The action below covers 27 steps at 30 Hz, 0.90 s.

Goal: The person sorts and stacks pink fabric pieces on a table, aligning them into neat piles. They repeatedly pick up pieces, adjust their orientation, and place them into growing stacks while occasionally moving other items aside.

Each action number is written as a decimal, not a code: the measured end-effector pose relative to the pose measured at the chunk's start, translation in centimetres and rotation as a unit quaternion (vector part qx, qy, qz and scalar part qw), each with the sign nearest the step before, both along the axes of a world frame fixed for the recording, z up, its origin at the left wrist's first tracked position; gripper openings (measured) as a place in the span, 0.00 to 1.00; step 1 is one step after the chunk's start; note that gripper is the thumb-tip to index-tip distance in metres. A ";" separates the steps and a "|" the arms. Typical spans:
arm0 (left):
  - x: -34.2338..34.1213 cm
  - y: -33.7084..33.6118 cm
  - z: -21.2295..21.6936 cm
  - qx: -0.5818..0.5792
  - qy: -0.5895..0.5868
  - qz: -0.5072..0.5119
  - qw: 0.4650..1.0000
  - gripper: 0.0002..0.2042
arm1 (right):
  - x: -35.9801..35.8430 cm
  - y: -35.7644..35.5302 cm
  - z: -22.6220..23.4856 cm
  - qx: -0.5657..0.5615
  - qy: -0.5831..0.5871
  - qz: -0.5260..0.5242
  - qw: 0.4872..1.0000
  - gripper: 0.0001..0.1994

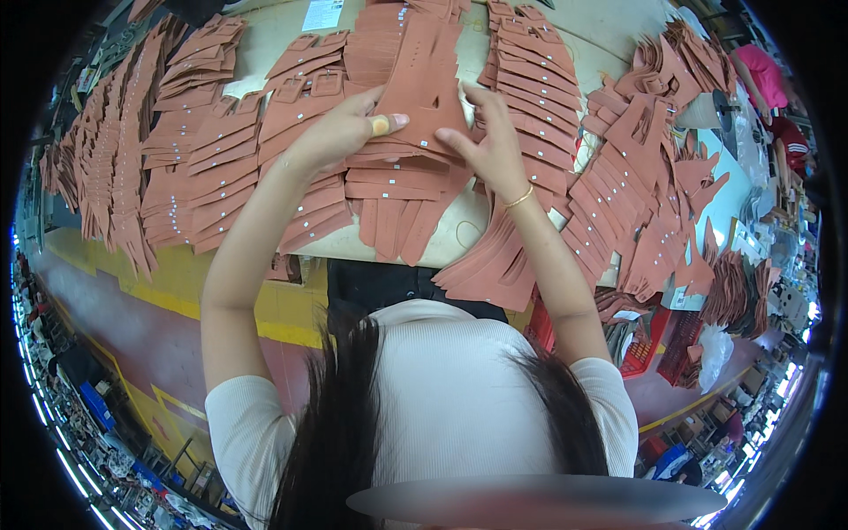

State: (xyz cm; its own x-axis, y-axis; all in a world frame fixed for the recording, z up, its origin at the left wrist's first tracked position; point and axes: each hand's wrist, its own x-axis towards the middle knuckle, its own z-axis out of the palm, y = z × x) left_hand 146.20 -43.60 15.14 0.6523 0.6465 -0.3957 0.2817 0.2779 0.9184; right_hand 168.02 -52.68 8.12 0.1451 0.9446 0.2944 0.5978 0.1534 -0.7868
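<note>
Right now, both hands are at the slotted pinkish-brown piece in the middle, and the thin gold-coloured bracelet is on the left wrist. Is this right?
Not quite: the head view shows the bracelet on the wrist of the right hand, not the left. The left hand and right are indeed both at the pinkish-brown piece.

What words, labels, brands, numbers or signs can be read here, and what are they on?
None can be read reliably.
Small white label on the reddish-brown piece between the hands: too small.
Similar labels on the surrounding stacks: too small.
White sheet on the table: too blurred.
</note>
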 end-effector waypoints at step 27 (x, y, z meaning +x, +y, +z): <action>-2.0 0.5 -5.6 0.361 -0.020 0.005 0.932 0.25 | 0.3 3.4 -1.3 -0.076 0.201 0.217 0.952 0.22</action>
